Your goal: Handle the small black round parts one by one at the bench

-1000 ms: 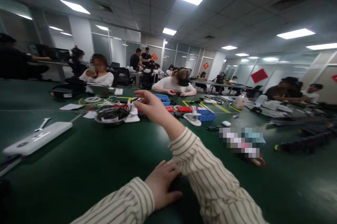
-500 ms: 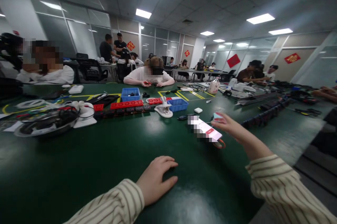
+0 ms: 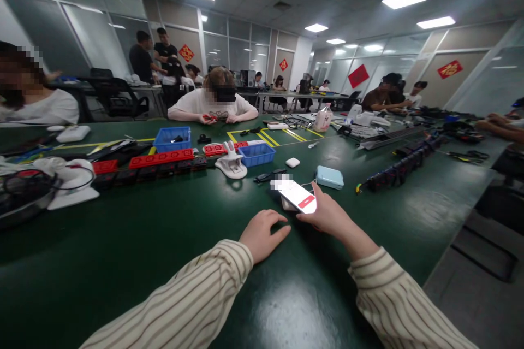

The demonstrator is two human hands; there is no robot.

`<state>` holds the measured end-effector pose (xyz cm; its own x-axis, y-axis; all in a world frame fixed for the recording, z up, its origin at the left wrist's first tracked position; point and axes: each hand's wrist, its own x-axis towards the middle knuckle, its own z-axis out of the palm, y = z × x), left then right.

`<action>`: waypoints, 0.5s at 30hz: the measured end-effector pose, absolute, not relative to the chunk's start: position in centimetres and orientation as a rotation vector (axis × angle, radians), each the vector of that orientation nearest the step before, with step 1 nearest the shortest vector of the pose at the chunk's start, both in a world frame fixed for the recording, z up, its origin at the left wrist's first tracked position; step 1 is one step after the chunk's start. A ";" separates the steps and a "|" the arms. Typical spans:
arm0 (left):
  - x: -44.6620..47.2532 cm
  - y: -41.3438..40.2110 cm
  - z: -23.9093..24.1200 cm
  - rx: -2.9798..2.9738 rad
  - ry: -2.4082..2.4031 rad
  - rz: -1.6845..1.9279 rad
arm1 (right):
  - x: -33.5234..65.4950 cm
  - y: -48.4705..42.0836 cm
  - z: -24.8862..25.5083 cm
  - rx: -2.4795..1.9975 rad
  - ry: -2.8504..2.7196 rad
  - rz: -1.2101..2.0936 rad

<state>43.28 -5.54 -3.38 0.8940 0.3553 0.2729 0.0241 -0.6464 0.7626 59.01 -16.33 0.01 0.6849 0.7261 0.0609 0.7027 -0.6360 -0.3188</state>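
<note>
A phone (image 3: 298,196) with a lit screen showing a red band, its writing blurred and unreadable, is grasped by the right hand (image 3: 325,215) just above the green table (image 3: 135,250). The left hand (image 3: 262,235) is laid flat, holding nothing, beside it. A pale blue case (image 3: 329,177) lies near; red wall signs (image 3: 358,76) cannot be read.

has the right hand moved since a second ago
Yes. The right hand was raised out toward the metal bowl at the left; it has swung right and down, and now holds the phone just above the green table, beside the left hand.
</note>
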 end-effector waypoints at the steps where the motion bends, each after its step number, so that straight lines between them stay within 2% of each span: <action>1: 43.7 -5.6 -3.4 2.091 0.299 0.466 | 58.9 -16.6 0.0 -2.553 -1.124 0.075; 8: 46.2 -5.0 -3.4 0.896 0.367 0.065 | 57.6 -18.9 -0.5 -2.291 -1.015 0.136; 15: 48.7 -6.6 -2.4 0.492 0.261 0.237 | 55.5 -18.5 -1.7 -2.114 -1.066 -0.006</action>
<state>48.70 -6.60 -2.42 0.9399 0.2847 -0.1885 -0.1604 0.8555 0.4924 55.48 -18.50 -1.74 0.6524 0.6877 0.3186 0.6912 -0.3675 -0.6222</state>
